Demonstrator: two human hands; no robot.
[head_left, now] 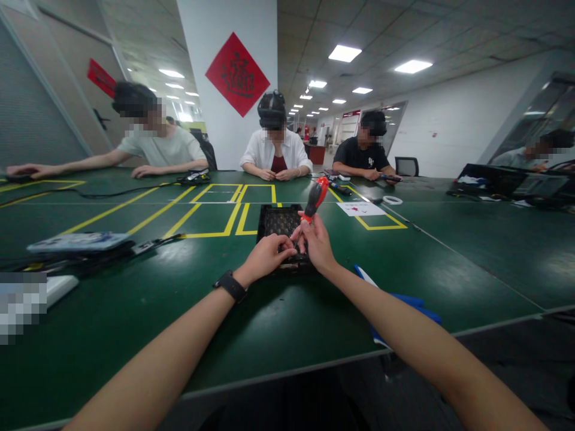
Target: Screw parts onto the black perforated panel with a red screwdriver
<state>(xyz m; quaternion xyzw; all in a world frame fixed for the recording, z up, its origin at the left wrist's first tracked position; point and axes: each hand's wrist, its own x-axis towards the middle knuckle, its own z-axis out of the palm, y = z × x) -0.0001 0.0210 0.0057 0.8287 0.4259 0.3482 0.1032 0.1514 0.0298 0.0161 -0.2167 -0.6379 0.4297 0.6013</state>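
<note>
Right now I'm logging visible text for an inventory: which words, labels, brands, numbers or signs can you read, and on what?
Nothing can be quoted with certainty.
Red diamond poster on the pillar: dark Chinese-style character, not clearly legible.
Red strip at left: too blurred.
Black T-shirt: white chest print, too small.
White paper sheet: printing too blurred.
Red-and-black screwdriver: no lettering discernible.
</note>
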